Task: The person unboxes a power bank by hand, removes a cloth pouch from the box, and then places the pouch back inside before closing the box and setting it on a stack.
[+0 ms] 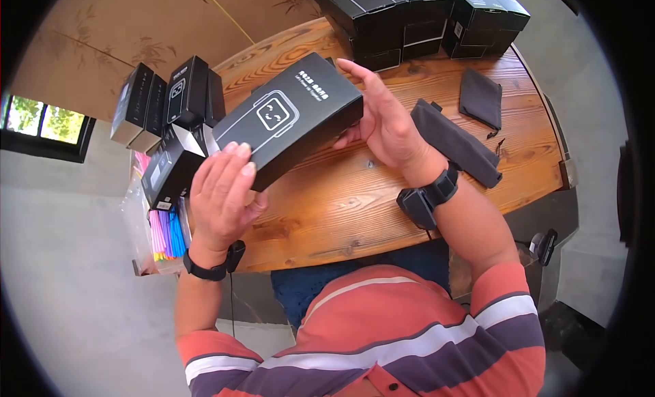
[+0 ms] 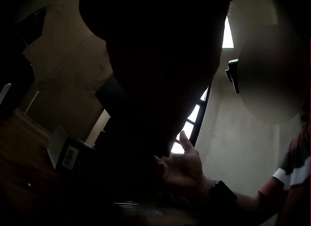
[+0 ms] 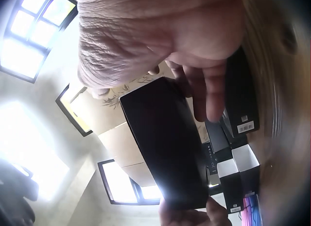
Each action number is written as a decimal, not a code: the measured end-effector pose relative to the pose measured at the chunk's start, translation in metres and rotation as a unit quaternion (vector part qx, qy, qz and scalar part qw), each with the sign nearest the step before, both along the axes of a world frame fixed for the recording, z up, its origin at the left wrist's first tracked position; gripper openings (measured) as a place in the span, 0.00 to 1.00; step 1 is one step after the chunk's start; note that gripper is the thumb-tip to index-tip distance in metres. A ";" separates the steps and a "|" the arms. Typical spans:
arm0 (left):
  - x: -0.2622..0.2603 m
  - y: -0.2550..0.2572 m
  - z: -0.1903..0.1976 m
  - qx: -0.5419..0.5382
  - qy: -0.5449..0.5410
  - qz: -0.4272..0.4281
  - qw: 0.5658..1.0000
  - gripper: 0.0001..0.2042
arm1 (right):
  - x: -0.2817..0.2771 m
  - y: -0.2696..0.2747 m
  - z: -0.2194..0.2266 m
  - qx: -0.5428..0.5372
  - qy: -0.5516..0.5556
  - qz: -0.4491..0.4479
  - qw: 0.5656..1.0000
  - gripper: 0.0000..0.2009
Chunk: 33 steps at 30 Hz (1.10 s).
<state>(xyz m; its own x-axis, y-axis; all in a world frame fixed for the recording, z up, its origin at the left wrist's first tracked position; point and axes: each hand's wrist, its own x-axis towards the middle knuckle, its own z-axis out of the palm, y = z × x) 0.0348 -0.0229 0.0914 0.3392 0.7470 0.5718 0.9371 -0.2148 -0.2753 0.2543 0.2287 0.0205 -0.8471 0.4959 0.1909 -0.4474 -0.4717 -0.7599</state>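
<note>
A long black box with a white line-drawn smiling face and white lettering is held tilted above the wooden table. My left hand grips its near-left end, fingers over the printed top and thumb by the lower side. At the opposite end, my right hand has its palm facing the box and its thumb extended. In the right wrist view, the right hand's fingers look straight beside the dark underside of the box. The left wrist view is very dark, with the right hand showing its thumb raised.
Several smaller black boxes stand at the table's left, one open box among them. Below lie colourful sticks in clear plastic. Large black boxes are stacked at the back. Two dark pouches rest on the right.
</note>
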 end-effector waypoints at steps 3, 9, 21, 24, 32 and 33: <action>0.016 -0.003 -0.005 -0.019 0.009 0.003 1.000 0.27 | -0.004 -0.004 0.005 -0.013 -0.058 -0.035 0.998 0.34; 0.044 -0.005 0.005 -0.103 -0.102 -0.081 0.986 0.30 | 0.001 0.008 0.002 -0.027 -0.067 0.012 0.997 0.24; 0.057 0.032 0.017 -0.231 -0.730 0.036 0.642 0.38 | 0.007 -0.003 0.018 0.037 -0.014 0.108 0.993 0.36; 0.057 0.035 0.010 -0.272 -0.741 0.032 0.614 0.37 | 0.006 -0.002 0.019 0.035 -0.010 0.118 0.992 0.36; 0.036 0.019 -0.031 -0.045 -0.891 0.078 0.444 0.27 | 0.008 0.001 0.017 0.110 -0.120 0.110 0.980 0.40; 0.027 0.012 -0.040 -0.032 -0.893 0.083 0.442 0.26 | 0.007 0.001 0.009 0.112 -0.131 0.099 0.980 0.37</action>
<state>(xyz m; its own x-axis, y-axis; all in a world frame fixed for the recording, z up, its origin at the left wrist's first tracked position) 0.0614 -0.0112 0.0510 -0.6724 0.7107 -0.2071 -0.3467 -0.0551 0.9364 0.2611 0.2297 0.0293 -0.9570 0.2872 0.0400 -0.1404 -0.3384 -0.9305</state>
